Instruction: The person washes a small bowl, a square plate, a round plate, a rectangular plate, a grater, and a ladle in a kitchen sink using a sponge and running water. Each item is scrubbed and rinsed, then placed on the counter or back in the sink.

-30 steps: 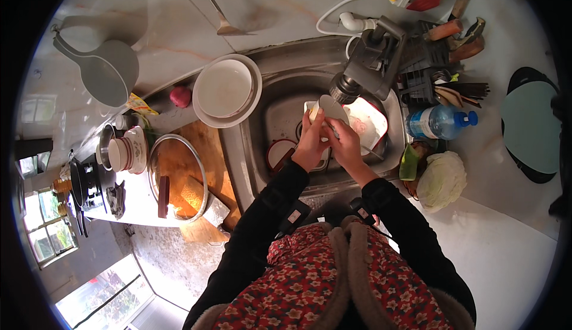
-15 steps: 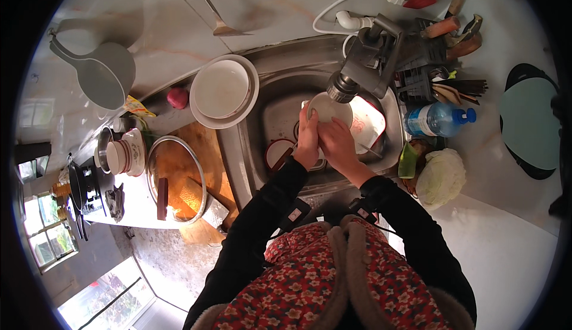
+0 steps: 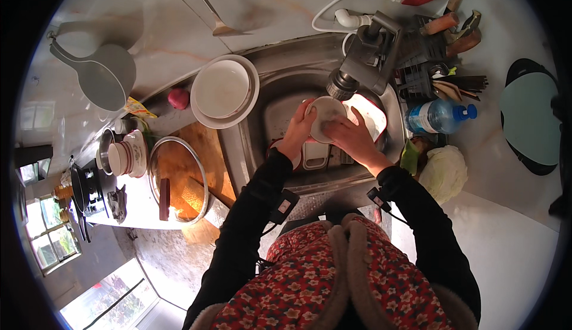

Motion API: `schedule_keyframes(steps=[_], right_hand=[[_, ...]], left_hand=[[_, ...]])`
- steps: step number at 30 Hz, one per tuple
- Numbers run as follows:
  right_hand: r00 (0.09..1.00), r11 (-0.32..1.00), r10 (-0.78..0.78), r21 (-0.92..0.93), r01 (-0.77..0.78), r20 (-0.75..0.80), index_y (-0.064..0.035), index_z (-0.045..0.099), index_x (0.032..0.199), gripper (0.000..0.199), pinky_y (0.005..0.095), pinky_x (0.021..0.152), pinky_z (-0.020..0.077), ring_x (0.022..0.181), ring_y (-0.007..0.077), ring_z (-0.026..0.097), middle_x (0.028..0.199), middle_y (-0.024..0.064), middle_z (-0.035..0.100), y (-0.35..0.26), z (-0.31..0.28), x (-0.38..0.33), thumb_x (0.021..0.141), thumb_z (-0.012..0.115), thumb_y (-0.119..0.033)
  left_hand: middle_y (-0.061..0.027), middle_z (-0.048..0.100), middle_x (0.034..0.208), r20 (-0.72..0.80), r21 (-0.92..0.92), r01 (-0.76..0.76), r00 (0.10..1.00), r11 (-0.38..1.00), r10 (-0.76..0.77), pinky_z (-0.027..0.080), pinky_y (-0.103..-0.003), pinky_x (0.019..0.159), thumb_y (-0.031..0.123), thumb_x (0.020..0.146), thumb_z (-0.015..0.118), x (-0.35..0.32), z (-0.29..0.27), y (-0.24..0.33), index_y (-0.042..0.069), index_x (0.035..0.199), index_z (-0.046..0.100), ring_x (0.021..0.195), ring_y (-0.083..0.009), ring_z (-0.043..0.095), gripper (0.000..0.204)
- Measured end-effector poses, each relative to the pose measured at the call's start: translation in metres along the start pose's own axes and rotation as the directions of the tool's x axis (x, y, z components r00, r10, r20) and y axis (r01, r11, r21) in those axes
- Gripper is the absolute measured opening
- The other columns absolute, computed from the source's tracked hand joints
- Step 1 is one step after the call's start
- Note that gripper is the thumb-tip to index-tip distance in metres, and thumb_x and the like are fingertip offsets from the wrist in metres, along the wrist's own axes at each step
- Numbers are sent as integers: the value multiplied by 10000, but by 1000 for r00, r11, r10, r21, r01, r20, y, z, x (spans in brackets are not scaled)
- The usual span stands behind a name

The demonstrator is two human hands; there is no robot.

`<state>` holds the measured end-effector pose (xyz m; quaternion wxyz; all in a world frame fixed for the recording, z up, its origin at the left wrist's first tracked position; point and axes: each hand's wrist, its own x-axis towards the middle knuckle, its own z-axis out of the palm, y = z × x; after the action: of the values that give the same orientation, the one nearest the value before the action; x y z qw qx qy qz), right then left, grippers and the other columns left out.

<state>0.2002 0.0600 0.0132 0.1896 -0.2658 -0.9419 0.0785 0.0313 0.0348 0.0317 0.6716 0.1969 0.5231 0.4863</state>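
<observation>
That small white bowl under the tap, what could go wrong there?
Held by wet-looking hands, left hand and right hand, the small white bowl might slip into the steel sink and chip. It also sits close under the grey tap head, so lifting it could knock the rim.

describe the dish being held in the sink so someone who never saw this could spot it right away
Start at the steel sink and find the grey tap head over it. Right below it, the left hand and right hand grip a small white bowl. Unlike the stacked white plates on the counter, it is lifted and tilted.
</observation>
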Motion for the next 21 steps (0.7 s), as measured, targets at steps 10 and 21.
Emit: schedule_keyframes(steps=[10, 21], right_hand=[[996, 995, 71, 68, -74, 46, -156, 659, 1052, 204, 451, 1080, 300, 1103, 191, 554, 1050, -20, 654, 5, -4, -6, 852, 654, -193], [473, -393, 759, 894, -217, 449, 2, 563, 1220, 542, 323, 881, 509, 1019, 170, 628, 1151, 70, 626, 12, 17, 0, 1037, 388, -476]], left_hand=[[-88, 464, 1360, 57, 80, 36, 998, 996, -40, 499, -397, 888, 442, 979, 502, 5, -8, -1, 143, 1458, 344, 1201, -238, 513, 587], [-50, 447, 1428, 71, -213, 166, 985, 963, -155, 425, -452, 1020, 591, 1011, 297, -1, 4, -35, 159, 1437, 371, 1297, -213, 465, 611]])
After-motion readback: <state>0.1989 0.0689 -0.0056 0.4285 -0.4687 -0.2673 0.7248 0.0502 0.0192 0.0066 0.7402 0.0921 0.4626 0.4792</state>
